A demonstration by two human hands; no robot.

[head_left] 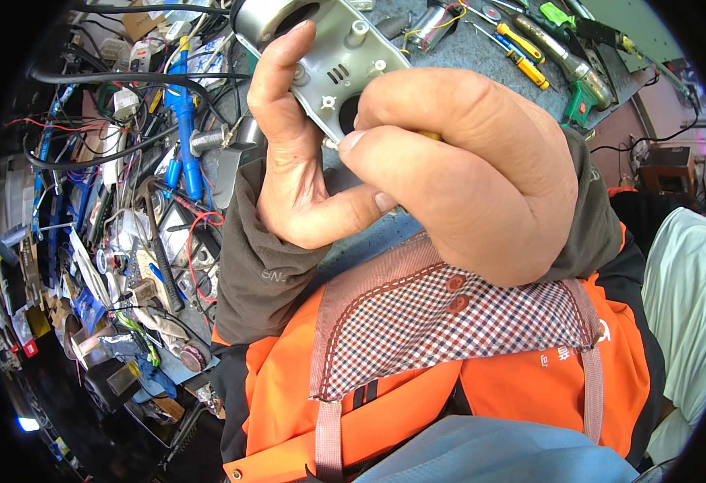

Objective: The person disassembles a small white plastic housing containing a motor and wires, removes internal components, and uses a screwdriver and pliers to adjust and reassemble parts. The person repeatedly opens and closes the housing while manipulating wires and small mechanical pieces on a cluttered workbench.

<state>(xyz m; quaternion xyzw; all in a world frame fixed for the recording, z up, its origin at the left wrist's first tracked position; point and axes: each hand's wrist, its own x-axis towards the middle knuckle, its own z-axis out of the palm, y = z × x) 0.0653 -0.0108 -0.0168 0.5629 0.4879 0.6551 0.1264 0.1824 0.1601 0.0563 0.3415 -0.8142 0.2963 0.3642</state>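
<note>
A light grey moulded housing (pixel 343 48), with round openings, slots and screw posts, is tilted at the top of the view. My left hand (pixel 293 177) is against its left edge, index finger stretched along it and thumb reaching right; its other fingers are hidden. Close to the housing's lower corner, my right hand (pixel 482 169) is closed in a pinch. A tiny pale piece (pixel 330 143) shows by its fingertips, and a bit of yellow peeks out behind the fingers. What the pinch holds is mostly covered.
Yellow-handled screwdrivers (pixel 522 60) and a green-handled tool (pixel 582 101) lie at the far right of the grey bench (pixel 470 60). Black cables (pixel 140 78), a blue tool (pixel 182 113) and a heap of parts crowd the left. A checked apron (pixel 450 330) is below my hands.
</note>
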